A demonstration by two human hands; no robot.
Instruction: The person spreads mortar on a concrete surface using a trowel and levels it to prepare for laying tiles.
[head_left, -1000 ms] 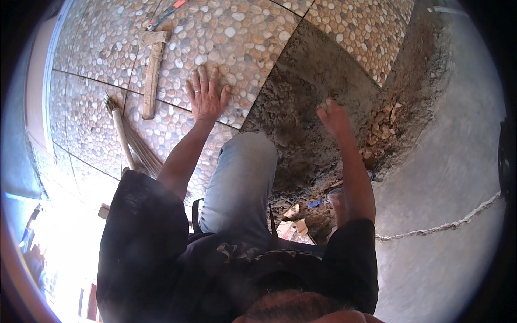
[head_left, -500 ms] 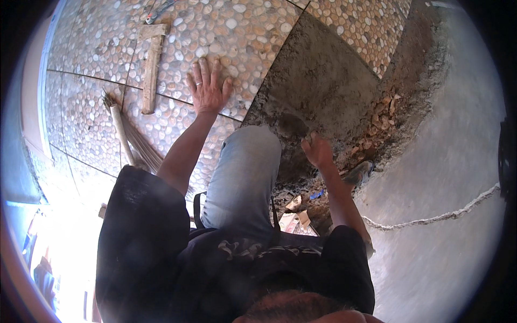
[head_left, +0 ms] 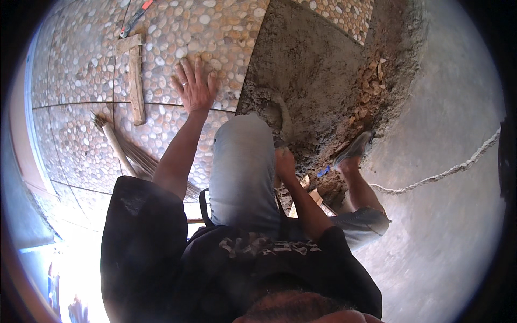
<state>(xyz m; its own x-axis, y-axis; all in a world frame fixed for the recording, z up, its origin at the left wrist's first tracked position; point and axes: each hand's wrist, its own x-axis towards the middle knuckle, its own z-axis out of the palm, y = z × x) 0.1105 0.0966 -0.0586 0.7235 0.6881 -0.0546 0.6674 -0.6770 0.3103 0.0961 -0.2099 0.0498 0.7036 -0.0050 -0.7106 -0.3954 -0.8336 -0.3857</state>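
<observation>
My left hand (head_left: 197, 92) lies flat with its fingers spread on the pebble-patterned tile floor (head_left: 226, 40), holding nothing. My right hand (head_left: 285, 163) is closed beside my right knee, low over a bed of wet grey mortar (head_left: 309, 59). Whatever its fingers hold is hidden. Just beyond that hand, a smooth curved ridge of mortar (head_left: 285, 119) stands up from the bed. Left of my left hand, a T-shaped wooden mallet (head_left: 137, 81) rests on the tiles.
A tool with a red and black handle (head_left: 135, 19) lies beyond the mallet. A stick-bundle broom (head_left: 116, 141) lies at left. Broken chips (head_left: 371, 81) line the mortar's right edge, beside a smooth grey concrete floor (head_left: 441, 129). A blue scrap (head_left: 323, 171) lies near my foot (head_left: 353, 149).
My right hand has drawn back toward my knee and leftward, still closed. A curved ridge now shows in the mortar. My left hand stays flat on the tile while the view has shifted.
</observation>
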